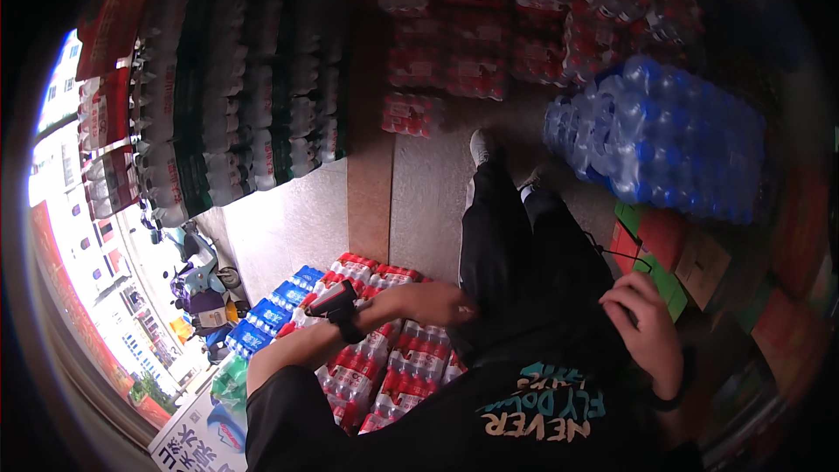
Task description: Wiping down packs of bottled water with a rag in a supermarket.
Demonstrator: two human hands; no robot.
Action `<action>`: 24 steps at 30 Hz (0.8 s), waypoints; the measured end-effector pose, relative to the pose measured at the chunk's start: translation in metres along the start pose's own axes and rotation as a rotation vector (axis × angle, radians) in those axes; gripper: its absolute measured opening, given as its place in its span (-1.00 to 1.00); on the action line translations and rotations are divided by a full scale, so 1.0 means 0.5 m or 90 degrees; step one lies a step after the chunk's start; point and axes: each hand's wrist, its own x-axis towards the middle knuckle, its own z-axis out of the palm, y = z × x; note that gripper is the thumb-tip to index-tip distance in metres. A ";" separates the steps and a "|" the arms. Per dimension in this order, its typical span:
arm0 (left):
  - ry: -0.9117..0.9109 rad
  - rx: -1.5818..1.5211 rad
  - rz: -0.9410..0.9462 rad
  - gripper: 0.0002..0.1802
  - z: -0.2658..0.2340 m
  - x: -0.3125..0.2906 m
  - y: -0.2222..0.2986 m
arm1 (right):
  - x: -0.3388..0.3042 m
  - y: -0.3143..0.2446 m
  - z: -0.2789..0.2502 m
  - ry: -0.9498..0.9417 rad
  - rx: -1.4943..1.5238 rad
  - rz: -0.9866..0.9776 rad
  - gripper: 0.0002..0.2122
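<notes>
My left hand point(449, 304) is at my left thigh, over the black trousers point(498, 253), with its fingers curled closed. Whatever it may hold is hidden. A dark device on a strap point(339, 304) sits on that wrist. To the right of my body, my right hand point(645, 325) is raised with fingers bent in toward the thumb; I cannot make out anything in them. A thin dark cord point(622, 255) runs beyond this hand, beside green and red cartons point(651, 240). Red-labelled bottle packs point(384, 358) lie below and behind my left forearm.
Blue-capped shrink-wrapped bottles point(664, 140) bulk at the right. Red bottle packs point(463, 61) are stacked ahead in dim light. Tall bottle stacks point(236, 105) stand at the left, near a bright opening with a scooter point(199, 267). Blue packs point(278, 310) and a white carton point(197, 437) are lower left.
</notes>
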 end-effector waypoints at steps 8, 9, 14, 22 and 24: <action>0.430 -0.370 -0.012 -0.68 -0.246 0.167 -0.503 | 0.191 0.009 0.001 0.389 -0.478 0.065 -0.44; 0.480 -0.512 -0.040 -0.68 -0.290 0.198 -0.574 | 0.215 0.029 0.006 0.393 -0.457 0.077 -0.41; 0.796 -0.615 -0.257 -0.47 -0.455 0.425 -1.037 | 0.284 0.162 0.085 0.454 -0.593 0.201 -0.32; 1.068 -0.418 -0.214 -0.03 -0.760 0.562 -1.382 | 0.480 -0.018 0.190 0.546 -0.713 0.397 -0.37; 1.118 -0.336 -0.315 0.00 -0.776 0.536 -1.497 | 0.544 -0.027 0.174 0.550 -0.578 0.493 -0.32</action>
